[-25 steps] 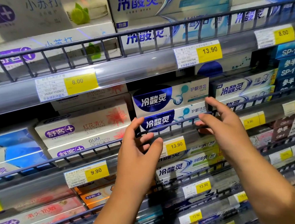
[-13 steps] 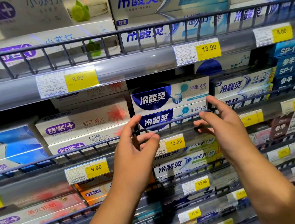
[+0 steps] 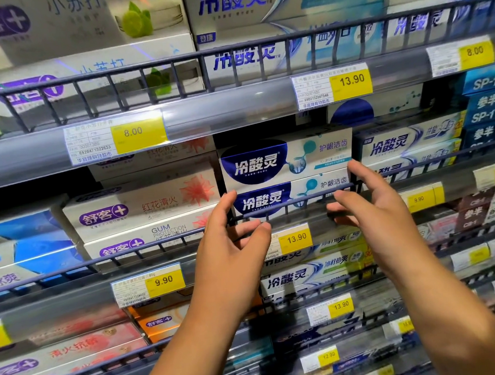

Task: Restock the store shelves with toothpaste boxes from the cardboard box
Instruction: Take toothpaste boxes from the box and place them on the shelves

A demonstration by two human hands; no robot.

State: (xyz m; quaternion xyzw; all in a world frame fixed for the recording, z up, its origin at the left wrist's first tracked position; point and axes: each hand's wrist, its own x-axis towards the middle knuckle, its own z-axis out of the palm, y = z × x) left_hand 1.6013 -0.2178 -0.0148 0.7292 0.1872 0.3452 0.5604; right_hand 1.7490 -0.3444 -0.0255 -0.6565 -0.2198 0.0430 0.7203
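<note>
Two white toothpaste boxes with dark blue ovals are stacked on the middle shelf, the upper box (image 3: 285, 157) on top of the lower box (image 3: 282, 198), behind a dark wire rail (image 3: 286, 206). My left hand (image 3: 232, 241) is at the stack's left end, fingers spread, fingertips at the rail. My right hand (image 3: 372, 204) is at the stack's right end, fingers apart, touching the rail beside the lower box. Neither hand holds a box. No cardboard box is in view.
White and red toothpaste boxes (image 3: 141, 207) sit left of the stack, white and blue ones (image 3: 408, 142) to its right. Yellow price tags (image 3: 294, 238) line the shelf edges. Shelves above and below hold more boxes behind wire rails.
Both hands have moved up and forward to the wire rail, closing in on the two ends of the blue-oval stack. The boxes have not moved.
</note>
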